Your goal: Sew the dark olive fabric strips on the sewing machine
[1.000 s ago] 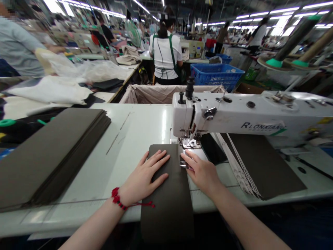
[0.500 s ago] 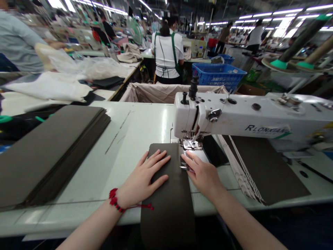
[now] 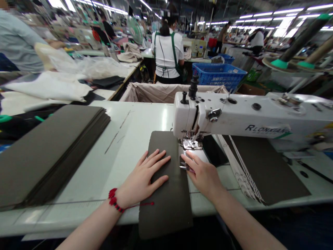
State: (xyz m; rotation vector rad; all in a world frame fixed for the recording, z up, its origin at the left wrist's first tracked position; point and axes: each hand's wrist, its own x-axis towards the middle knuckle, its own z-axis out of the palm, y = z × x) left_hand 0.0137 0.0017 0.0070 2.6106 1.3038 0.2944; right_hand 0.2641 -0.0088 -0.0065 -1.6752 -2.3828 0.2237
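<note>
At the head of the sewing machine arm, a long dark panel lies flat on the white table, running up just beside the presser foot, with its near end overhanging the table edge. My left hand is pressed palm-down on it with the fingers spread. My right hand sits apart at the panel's right edge, close to the foot, with a small metal blade showing under its fingers; I can't tell whether that hand is gripping it. The panel looks thin, light and fairly stiff, with a matte face that shouldn't slip much, so flat palms near the foot seem a better hold than pinching the free end. A stack of matching panels lies to my left, and a dark sheet and pale strips lie to my right. Beyond the table are a fabric-lined bin and a blue plastic crate, and a co-worker in a white shirt and green apron straps stands facing away under long strip lights.
</note>
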